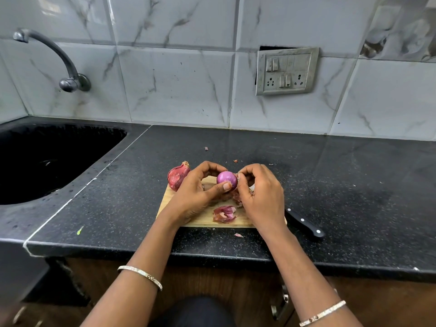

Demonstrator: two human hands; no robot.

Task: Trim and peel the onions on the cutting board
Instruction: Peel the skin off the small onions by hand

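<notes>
My left hand grips a shiny, mostly peeled purple onion just above the wooden cutting board, thumb across its front. My right hand is against the onion's right side, its fingertips pinching a strip of skin there. An unpeeled red onion sits at the board's far left corner. A loose piece of papery skin lies on the board below my hands. Most of the board is hidden under my hands.
A black-handled knife lies on the dark granite counter right of the board, its blade hidden behind my right hand. A black sink with a wall tap is at left. Small skin scraps dot the counter. A switch panel hangs on the tiles.
</notes>
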